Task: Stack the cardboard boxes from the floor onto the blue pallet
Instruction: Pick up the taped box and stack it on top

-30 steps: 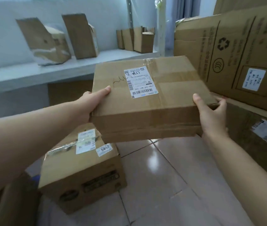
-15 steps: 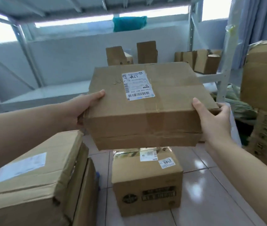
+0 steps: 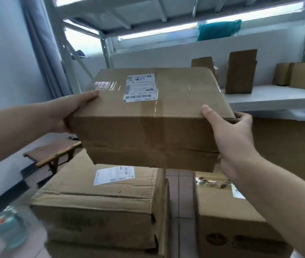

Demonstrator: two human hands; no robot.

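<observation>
I hold a flat cardboard box (image 3: 153,123) with a white shipping label in the air in front of me. My left hand (image 3: 71,110) grips its left edge and my right hand (image 3: 230,131) grips its right front corner. Below it sits a stack of cardboard boxes (image 3: 101,198) with a label on top. Another box (image 3: 228,220) with black print stands on the tiled floor to the right. The blue pallet is not visible.
A grey metal shelf rack (image 3: 278,97) behind carries several small upright boxes (image 3: 240,71). A low wooden stool (image 3: 52,151) stands at the left by the wall. A water bottle (image 3: 10,228) lies at the lower left. A large box (image 3: 286,149) stands under the shelf.
My view has swung to the left with the held box. The labelled stack now lies directly under the box, and the printed floor box has shifted to the right.
</observation>
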